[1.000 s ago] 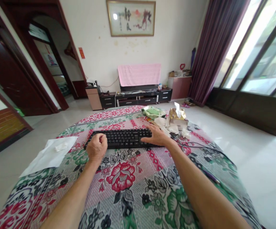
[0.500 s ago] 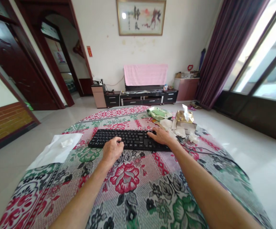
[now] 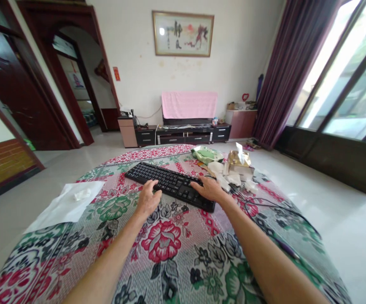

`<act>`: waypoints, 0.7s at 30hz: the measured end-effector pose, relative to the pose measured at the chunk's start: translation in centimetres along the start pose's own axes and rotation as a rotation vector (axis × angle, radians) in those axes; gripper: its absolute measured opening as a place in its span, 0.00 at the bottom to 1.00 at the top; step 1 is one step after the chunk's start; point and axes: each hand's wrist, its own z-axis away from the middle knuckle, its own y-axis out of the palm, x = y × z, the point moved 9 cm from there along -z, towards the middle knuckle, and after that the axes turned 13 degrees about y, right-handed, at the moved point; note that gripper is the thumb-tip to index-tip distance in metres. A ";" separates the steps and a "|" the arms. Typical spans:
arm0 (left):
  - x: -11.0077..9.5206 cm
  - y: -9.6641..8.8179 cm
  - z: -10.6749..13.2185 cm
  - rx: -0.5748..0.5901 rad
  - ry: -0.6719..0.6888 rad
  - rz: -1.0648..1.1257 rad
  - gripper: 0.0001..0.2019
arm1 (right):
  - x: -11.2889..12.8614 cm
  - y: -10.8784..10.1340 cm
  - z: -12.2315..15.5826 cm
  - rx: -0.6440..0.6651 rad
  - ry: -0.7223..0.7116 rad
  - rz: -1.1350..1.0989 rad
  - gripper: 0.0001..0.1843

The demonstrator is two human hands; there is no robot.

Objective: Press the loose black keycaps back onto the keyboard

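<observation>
A black keyboard lies slantwise on the flowered tablecloth, its right end nearer to me than its left. My left hand is at its near edge, thumb and fingers apart; whether the fingertips press on it is hard to see. Across the right part of the keyboard rests my right hand, thumb over the keys and fingers at the far edge, gripping it there. The keys under that hand are hidden.
Beyond my right hand are a gold tissue box, crumpled tissues and a green soft pack. Dark cables run along the table's right side. A white sheet with a crumpled tissue lies at left.
The keyboard has turned clockwise from straight to slanted: its right end came nearer and its left end went farther away. Both hands stay by it. The view has tilted slightly upward.
</observation>
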 end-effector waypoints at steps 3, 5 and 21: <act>0.8 0.5 0.1 -0.011 -0.062 0.055 0.25 | -0.1 -0.5 0.6 0.010 -0.015 -0.037 0.29; 1.8 0.6 0.4 0.000 -0.185 0.076 0.29 | -0.2 -0.9 0.9 0.020 -0.031 -0.067 0.26; 1.3 0.9 1.7 -0.018 -0.485 0.377 0.29 | -0.3 0.4 1.7 0.225 -0.002 -0.184 0.26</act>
